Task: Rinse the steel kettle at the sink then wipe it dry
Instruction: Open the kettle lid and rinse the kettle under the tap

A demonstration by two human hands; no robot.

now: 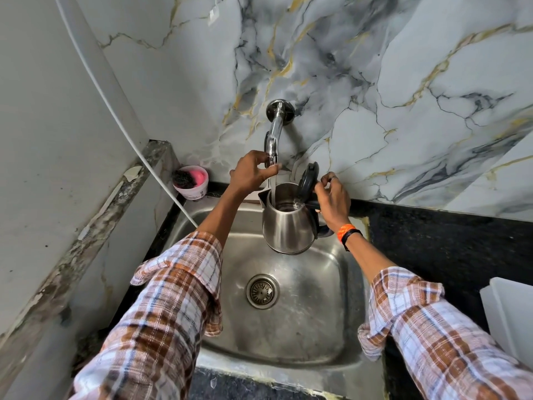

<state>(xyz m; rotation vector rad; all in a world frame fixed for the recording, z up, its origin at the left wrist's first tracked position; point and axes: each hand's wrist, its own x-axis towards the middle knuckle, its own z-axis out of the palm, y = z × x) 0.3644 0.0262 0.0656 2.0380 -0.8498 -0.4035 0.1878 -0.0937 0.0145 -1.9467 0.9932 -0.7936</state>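
1. Kettle (288, 229) is up over the sink (323, 327), lid (308, 180) flipped open, mouth right under the tap (272, 140). Water runs straight in.
2. Right hand (334, 200) is clamped around the kettle's black handle, carrying the whole weight. Left hand (251, 174) is pinched on the tap end, fingers closed around it.
3. Risk one: the kettle gets heavier as it fills, and it hangs from a single hand. A wet handle could slip, and it would drop into the sink below.
4. Risk two: it leans slightly. Tip further and water pours over the spout side, or splashes up toward the sleeves (184, 272).
5. Risk three: if this is an electric kettle, water on its base could harm the contacts. I can't see the underside from here.
6. Risk four: the open lid stands just right of the tap; a nudge could knock it shut into the stream.
7. Writing: the pink tub (191, 183), left of the tap, carries a label, too small to read. No brand shows on the kettle.
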